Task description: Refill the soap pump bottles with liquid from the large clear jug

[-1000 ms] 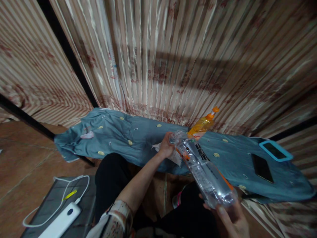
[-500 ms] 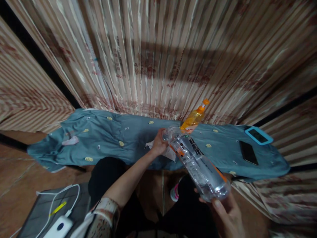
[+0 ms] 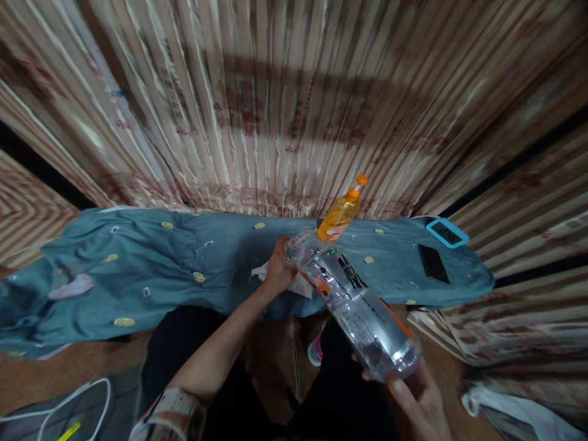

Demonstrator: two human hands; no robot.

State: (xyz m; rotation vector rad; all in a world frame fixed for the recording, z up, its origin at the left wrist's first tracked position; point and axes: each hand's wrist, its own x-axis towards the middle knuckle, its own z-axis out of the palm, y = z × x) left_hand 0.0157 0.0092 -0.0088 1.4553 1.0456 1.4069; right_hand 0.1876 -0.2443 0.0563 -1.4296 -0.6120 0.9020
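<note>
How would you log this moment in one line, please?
left hand: neck of clear bottle; right hand: its base; clear bottle: tilted; on cloth: yellow bottle, phone

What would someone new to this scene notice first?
Probably the big clear bottle, slanting from the left hand at its neck to the right hand at its base. Beyond its neck, a bright yellow-orange bottle catches the eye. Farther right, a blue-framed device and a dark phone-like slab lie on the blue-green cloth.

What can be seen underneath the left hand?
White papery material shows on both sides of the left hand, over the teal cloth. The hand hides the middle; whether it is one piece cannot be seen.
</note>
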